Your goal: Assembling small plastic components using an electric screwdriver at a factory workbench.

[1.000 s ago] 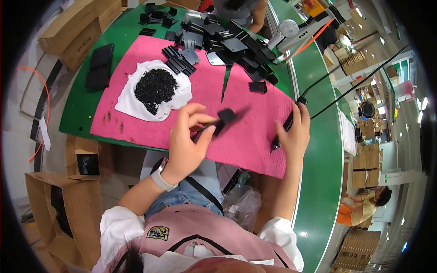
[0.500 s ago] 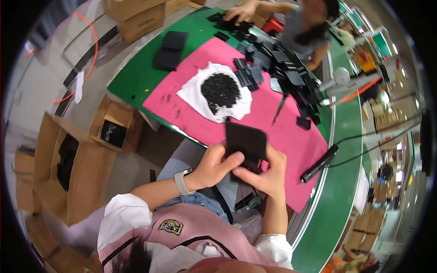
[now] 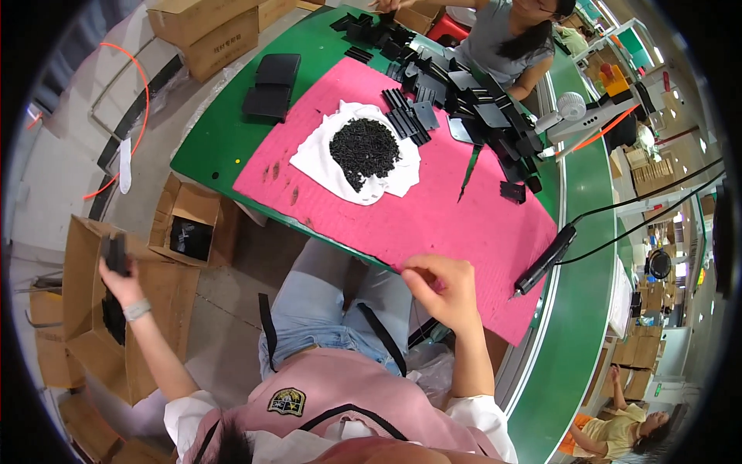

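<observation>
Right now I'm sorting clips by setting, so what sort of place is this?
Most likely a factory assembly bench. A green worktable carries a pink mat with a heap of small black parts on white cloth, a powered screwdriver lies cabled nearby, and cardboard boxes stand open on the floor.

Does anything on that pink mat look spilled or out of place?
Nothing looks spilled. The small black parts sit heaped on a white cloth on the pink mat. The one loose item is a black-handled tool lying slantwise across the mat's right edge, its cable trailing off. The left hand holds a black part over a cardboard box.
</observation>
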Available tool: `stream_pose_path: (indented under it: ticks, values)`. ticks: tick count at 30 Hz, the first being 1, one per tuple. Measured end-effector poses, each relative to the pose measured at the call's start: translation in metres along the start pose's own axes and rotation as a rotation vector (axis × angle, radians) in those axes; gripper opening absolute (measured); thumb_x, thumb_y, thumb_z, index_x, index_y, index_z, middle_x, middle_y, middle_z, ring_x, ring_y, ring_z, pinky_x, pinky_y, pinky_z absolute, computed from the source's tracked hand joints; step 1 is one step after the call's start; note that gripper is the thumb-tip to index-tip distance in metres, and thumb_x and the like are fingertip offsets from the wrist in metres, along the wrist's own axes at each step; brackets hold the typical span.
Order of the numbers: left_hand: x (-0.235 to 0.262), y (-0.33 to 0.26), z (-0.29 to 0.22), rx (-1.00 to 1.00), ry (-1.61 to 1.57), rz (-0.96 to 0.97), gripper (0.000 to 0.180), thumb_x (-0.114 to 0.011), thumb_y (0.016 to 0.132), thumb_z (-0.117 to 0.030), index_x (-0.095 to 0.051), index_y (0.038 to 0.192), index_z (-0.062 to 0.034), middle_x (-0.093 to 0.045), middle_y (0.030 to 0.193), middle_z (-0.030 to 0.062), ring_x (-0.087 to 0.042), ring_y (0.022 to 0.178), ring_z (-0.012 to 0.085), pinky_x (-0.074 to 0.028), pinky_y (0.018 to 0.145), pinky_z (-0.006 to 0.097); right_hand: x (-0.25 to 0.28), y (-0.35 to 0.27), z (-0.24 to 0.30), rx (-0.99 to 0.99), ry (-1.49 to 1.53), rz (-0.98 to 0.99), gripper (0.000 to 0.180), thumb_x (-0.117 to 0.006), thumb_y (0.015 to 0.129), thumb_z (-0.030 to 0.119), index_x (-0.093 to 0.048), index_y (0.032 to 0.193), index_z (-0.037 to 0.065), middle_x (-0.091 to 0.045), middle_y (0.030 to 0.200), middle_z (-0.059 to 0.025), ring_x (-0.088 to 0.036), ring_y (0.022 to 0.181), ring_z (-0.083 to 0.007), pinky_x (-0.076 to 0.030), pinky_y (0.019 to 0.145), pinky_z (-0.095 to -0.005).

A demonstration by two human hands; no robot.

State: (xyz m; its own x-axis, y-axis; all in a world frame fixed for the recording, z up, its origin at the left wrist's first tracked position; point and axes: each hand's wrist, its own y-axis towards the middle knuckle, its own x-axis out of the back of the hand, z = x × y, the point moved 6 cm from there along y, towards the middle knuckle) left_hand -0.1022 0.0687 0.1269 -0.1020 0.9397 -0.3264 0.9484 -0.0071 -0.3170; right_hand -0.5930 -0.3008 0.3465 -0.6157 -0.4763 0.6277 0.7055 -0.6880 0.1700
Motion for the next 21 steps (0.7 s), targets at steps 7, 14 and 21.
stream_pose_path:
  ticks: [7, 14, 21]
  values:
    - [0.119, 0.072, -0.018, -0.024, -0.018, -0.311, 0.076, -0.052, 0.088, -0.046, -0.024, 0.141, -0.0005, -0.045, 0.136, 0.0149, -0.046, 0.124, 0.0237, -0.034, 0.102, 0.04, -0.021, 0.002, -0.009, 0.1, 0.006, 0.077, 0.009, -0.068, 0.076, 0.008, -0.068, 0.082, 0.003, -0.066, 0.07, -0.009, -0.059, 0.05, -0.0176, -0.046, 0.048, -0.0272]
    - [-0.209, -0.041, -0.051, -0.51, 0.388, 0.324, 0.023, -0.058, 0.089, -0.015, -0.062, 0.107, -0.0012, -0.063, 0.1, 0.0048, -0.061, 0.09, 0.0134, -0.047, 0.078, 0.027, -0.026, 0.0, -0.005, 0.255, -0.099, 0.044, 0.008, -0.069, 0.075, 0.007, -0.067, 0.081, 0.002, -0.064, 0.066, -0.008, -0.057, 0.047, -0.0159, -0.044, 0.045, -0.0264]
    - [-0.42, -0.219, -0.01, -1.04, 0.711, 0.929, 0.012, -0.061, 0.084, -0.009, -0.061, 0.094, -0.0022, -0.061, 0.093, 0.0047, -0.06, 0.088, 0.0146, -0.045, 0.075, 0.027, 0.028, -0.022, -0.037, 0.025, -0.132, -0.097, 0.005, -0.068, 0.073, 0.004, -0.066, 0.078, 0.002, -0.063, 0.064, -0.0086, -0.057, 0.05, -0.0158, -0.044, 0.048, -0.0258]
